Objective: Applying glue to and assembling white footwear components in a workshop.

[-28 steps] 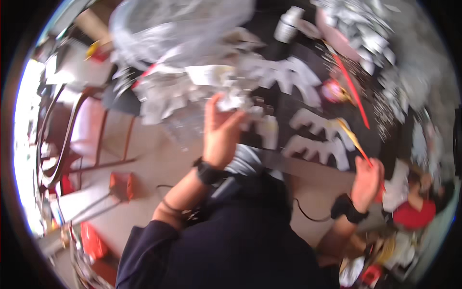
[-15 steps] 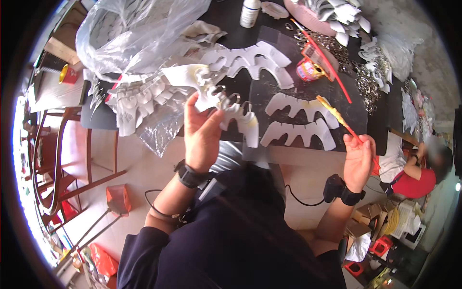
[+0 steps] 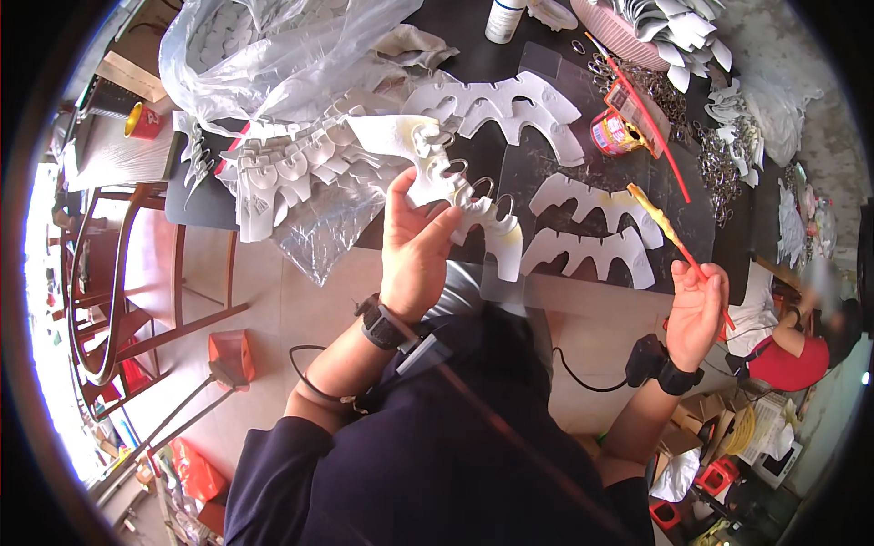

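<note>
My left hand is closed on a white scalloped strip, held up over the near edge of the dark table. Metal rings sit in the strip's notches, and yellowish smears show at both of its ends. In my right hand, fingers pinch a thin red glue stick whose upper end is coated in yellow glue. That coated end points up and left, near two white scalloped pieces lying flat on the table. More such pieces overlap farther back.
A heap of white pieces and a clear plastic bag cover the table's left. At right are an opened tin, a long red stick, piled metal rings and a pink basket. A person in red sits at far right.
The whole scene has shifted right in the picture as the head turned a little. Both hands keep the same holds, with the strip and glue stick almost unmoved relative to the table.
</note>
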A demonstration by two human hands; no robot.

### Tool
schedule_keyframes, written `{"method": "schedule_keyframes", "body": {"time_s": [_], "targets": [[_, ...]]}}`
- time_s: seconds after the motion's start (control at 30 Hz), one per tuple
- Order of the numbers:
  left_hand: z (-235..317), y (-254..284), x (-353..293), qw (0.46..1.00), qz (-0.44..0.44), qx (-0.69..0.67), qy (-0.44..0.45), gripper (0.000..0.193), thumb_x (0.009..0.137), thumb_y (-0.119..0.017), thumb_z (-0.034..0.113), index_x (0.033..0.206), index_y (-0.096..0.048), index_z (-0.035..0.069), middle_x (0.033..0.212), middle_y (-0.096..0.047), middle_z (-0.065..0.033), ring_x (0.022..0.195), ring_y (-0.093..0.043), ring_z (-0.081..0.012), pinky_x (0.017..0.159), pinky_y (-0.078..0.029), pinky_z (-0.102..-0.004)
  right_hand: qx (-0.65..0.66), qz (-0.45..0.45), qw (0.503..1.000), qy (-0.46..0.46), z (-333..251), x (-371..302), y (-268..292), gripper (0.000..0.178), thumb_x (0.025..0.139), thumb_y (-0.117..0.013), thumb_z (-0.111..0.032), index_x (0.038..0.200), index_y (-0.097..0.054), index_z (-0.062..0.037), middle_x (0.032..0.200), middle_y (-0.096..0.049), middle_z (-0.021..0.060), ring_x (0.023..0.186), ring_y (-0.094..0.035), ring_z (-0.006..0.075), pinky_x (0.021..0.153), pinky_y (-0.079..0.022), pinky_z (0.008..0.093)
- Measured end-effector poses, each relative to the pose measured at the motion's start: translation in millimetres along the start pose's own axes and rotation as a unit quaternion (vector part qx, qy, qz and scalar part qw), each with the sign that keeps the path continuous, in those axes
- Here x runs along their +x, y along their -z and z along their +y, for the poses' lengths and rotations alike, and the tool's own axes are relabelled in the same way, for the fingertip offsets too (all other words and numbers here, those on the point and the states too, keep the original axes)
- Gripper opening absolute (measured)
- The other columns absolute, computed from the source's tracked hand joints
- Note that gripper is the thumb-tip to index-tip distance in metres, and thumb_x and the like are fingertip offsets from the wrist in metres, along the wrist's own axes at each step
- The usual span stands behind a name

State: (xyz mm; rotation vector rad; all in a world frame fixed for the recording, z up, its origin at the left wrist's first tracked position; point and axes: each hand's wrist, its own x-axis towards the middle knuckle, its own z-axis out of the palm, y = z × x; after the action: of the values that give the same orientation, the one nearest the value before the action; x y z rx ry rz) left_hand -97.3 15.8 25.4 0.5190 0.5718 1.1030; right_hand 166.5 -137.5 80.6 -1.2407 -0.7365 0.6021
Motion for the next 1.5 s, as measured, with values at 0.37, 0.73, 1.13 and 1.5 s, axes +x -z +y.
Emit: {"method": "schedule_keyframes", "body": {"time_s": [0.37,0.73,1.13,1.5], "targets": [[-2.6,1.8,0.4,1.0,-0.006,0.022,0.011,0.047,0.085,-0.047,-0.005,0.126,-0.03,0.01,0.12,-0.049,-0.0132,0.107,-0.052,-0.0225,0.089,-0.044,-0.0378,0.012,-0.002,1.0,0.0,0.2,0.3,-3.7,0.023,0.092,-0.043,-0.021,0.097,-0.052,-0.0005,0.08,-0.054,0.009,0.081,-0.057,0.0241,0.085,-0.044,0.0392],[-3.4,-1.5,1.3,1.0,0.01,0.004,0.02,0.049,0.084,-0.046,-0.009,0.126,-0.029,0.008,0.117,-0.05,-0.0139,0.104,-0.053,-0.0215,0.087,-0.045,-0.033,0.015,-0.001,1.0,0.009,-3.8,6.7,-8.2,0.021,0.091,-0.045,-0.019,0.097,-0.052,-0.0007,0.08,-0.057,0.0091,0.082,-0.059,0.0249,0.085,-0.044,0.0391],[-6.1,3.3,2.7,0.999,-0.002,0.028,0.024,0.048,0.085,-0.046,-0.004,0.128,-0.029,0.009,0.121,-0.049,-0.0135,0.107,-0.052,-0.0234,0.091,-0.042,-0.0381,-0.121,0.002,0.991,0.049,-13.7,45.1,-26.0,0.017,0.092,-0.044,-0.011,0.097,-0.05,0.0034,0.08,-0.06,0.0124,0.082,-0.061,0.0237,0.08,-0.045,0.0304],[-2.7,-0.9,9.0,1.0,0.005,-0.008,0.024,0.05,0.082,-0.047,-0.01,0.125,-0.029,0.008,0.116,-0.05,-0.0131,0.103,-0.053,-0.0209,0.087,-0.045,-0.0334,-0.257,-0.051,0.963,0.058,-17.5,73.6,-38.6,0.017,0.092,-0.047,-0.012,0.095,-0.052,0.0031,0.08,-0.061,0.0105,0.081,-0.061,0.0191,0.08,-0.046,0.0297]]}}
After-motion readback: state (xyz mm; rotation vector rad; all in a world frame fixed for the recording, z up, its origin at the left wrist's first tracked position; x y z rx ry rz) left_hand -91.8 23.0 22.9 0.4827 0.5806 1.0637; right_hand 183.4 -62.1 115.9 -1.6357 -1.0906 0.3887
